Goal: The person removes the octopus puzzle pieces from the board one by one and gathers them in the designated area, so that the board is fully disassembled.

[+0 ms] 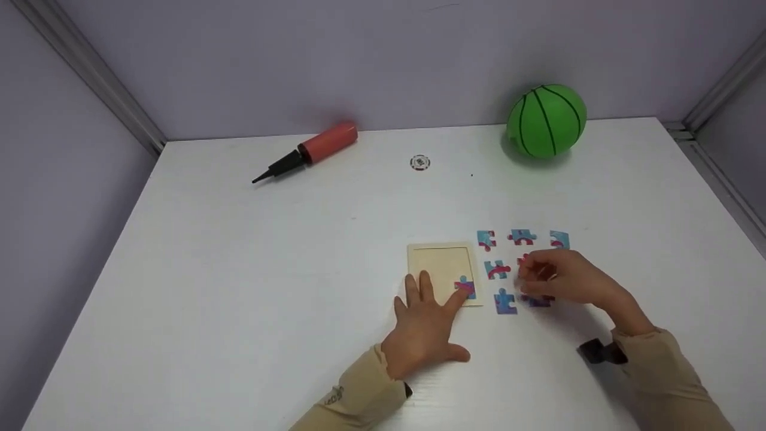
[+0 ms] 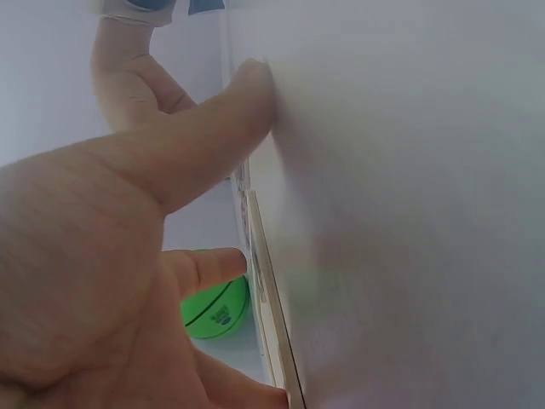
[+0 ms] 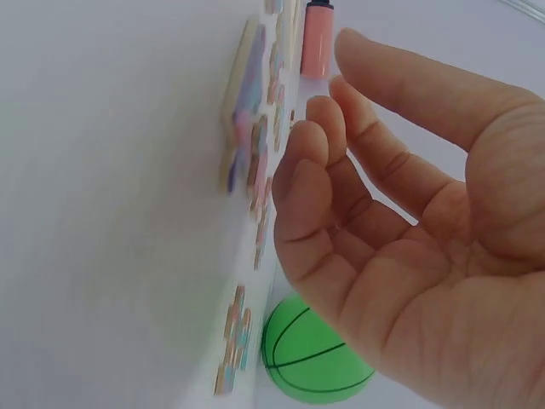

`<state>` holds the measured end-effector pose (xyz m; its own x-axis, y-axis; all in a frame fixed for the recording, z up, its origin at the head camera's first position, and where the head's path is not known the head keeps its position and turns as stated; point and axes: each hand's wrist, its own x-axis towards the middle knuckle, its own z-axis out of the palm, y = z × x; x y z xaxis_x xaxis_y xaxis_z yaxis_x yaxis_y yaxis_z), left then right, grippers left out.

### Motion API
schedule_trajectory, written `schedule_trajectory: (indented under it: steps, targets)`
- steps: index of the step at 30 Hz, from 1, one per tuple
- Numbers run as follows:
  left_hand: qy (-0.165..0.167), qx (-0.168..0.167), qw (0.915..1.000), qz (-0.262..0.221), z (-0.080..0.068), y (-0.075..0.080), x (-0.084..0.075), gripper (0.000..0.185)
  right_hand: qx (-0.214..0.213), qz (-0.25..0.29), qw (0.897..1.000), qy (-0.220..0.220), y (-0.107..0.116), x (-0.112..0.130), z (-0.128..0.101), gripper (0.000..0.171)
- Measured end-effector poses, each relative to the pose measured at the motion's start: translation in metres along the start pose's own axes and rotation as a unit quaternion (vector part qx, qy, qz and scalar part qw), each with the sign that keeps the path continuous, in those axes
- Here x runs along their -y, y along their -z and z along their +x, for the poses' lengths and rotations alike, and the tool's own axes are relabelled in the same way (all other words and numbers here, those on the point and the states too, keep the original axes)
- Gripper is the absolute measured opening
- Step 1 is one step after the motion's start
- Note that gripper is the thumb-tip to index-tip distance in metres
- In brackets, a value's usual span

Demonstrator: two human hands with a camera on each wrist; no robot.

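Hardly any writing that we can read

We make out a small dark mark on the left sleeve cuff (image 1: pixel 335 395) and a blue print on the green ball (image 2: pixel 223 315), both too small and blurred to read; the round token (image 1: pixel 420 162) on the table bears a pattern, no legible figures

A white tabletop (image 1: pixel 239 269) runs back to a pale lilac wall (image 1: pixel 359 60), with metal rails (image 1: pixel 90 78) in the back corners. Near the far edge on the left lies a hand pump (image 1: pixel 308 149), its red barrel toward the wall and its black nozzle pointing left and forward. A green ball (image 1: pixel 546 120) with black seams (patterned like a basketball) sits at the far right, close to the wall. Between the two, a small round token (image 1: pixel 420 162) lies flat, well apart from both.
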<state>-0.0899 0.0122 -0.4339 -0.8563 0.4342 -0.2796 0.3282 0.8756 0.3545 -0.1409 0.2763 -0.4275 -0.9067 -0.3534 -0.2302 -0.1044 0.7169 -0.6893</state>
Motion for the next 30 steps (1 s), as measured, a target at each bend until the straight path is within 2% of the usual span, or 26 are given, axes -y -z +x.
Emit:
schedule_trajectory:
  steps: [6, 9, 14, 19, 26, 30]
  targets:
    - [-0.016, -0.02, 0.9995, -0.018, -0.003, 0.001, 0.006, 0.088, 0.008, 0.0, 0.999, 0.033, -0.011, 0.016, 0.015, 0.013]
    - [-0.025, -0.018, 0.999, -0.031, -0.007, 0.002, 0.012, 0.087, 0.017, 0.002, 0.998, 0.067, -0.018, 0.024, 0.024, 0.009]
    - [-0.023, -0.016, 0.9994, -0.021, -0.008, 0.005, 0.022, 0.09, 0.033, 0.011, 0.995, 0.099, -0.031, 0.037, 0.037, 0.008]
    - [-0.005, -0.007, 1.0, -0.001, -0.006, 0.008, 0.024, 0.094, 0.049, 0.014, 0.995, 0.091, -0.039, 0.047, 0.043, 0.01]
    - [0.002, 0.007, 1.0, 0.006, -0.004, 0.007, 0.024, 0.093, 0.013, -0.011, 0.998, 0.059, -0.041, 0.049, 0.04, 0.013]
    - [0.004, 0.01, 0.9998, 0.016, -0.003, 0.006, 0.023, 0.094, 0.016, -0.027, 0.998, 0.057, -0.042, 0.048, 0.04, 0.017]
